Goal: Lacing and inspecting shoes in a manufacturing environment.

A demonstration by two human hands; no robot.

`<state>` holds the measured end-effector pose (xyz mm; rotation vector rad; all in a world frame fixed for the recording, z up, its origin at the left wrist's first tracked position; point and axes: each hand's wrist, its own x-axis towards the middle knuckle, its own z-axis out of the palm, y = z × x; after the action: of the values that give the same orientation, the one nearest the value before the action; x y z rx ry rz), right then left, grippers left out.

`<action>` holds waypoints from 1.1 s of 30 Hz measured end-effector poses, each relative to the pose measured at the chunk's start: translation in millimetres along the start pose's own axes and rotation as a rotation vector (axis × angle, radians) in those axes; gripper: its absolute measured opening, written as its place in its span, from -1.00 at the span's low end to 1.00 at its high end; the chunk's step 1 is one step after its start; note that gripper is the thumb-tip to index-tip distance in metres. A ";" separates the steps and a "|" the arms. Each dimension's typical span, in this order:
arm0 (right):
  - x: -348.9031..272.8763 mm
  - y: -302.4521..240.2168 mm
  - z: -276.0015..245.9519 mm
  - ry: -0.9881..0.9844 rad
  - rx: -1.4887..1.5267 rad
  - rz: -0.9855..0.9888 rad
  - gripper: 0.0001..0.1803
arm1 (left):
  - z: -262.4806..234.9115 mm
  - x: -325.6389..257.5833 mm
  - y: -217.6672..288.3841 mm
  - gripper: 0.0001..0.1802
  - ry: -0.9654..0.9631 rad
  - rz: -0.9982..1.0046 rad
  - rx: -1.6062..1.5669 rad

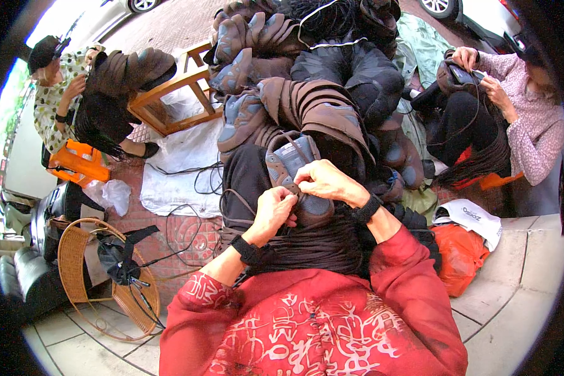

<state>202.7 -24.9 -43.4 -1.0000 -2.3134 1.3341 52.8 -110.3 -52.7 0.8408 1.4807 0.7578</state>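
A brown and grey-blue shoe upper lies over my lap, its toe toward me. My left hand is closed in a pinch at its left edge, and a thin dark shoelace loops out beside that hand. From the right, my right hand is closed with thumb and fingertips pressed on the upper's lace edge. Whether a lace end is also between those fingertips is too small to see. A thick bundle of dark laces hangs across my lap, under both wrists.
Rows of nested shoe uppers are heaped ahead. A wooden stool frame stands far left, a wicker chair near left. Persons working on uppers sit at left and right. An orange bag lies at my right.
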 end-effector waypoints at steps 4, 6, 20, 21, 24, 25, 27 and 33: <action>-1.7 -0.6 1.7 -0.006 -0.032 -0.035 -0.74 | 10.0 -5.2 11.8 -0.82 0.070 0.067 0.197; -3.3 -1.0 4.0 -0.007 -0.037 -0.039 -0.73 | 7.1 -0.9 3.7 -0.82 0.050 0.026 0.077; 9.4 8.8 3.5 0.001 -0.309 -0.502 -0.87 | -8.0 2.8 7.0 -0.53 0.297 0.739 0.804; 11.9 9.0 3.5 0.014 -0.272 -0.520 -0.90 | -12.2 5.3 8.5 -0.53 0.295 0.744 0.807; 15.5 15.2 -0.3 -0.053 -0.232 -0.476 -0.85 | -18.9 12.5 15.5 -0.55 0.157 0.742 0.983; 16.1 17.5 -0.3 -0.049 -0.231 -0.471 -0.85 | -17.9 14.0 17.7 -0.56 0.120 0.667 1.000; 17.9 19.7 -2.1 -0.069 -0.193 -0.476 -0.82 | -17.5 16.4 19.0 -0.58 0.081 0.597 1.015; 25.2 19.6 -7.4 -0.192 -0.269 -0.488 -0.88 | -15.1 14.4 13.4 -0.68 0.159 0.565 0.822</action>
<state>197.0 3.8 -58.3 -0.3334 -2.6954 0.9739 38.3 -90.8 -47.8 1.9115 1.7336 0.6108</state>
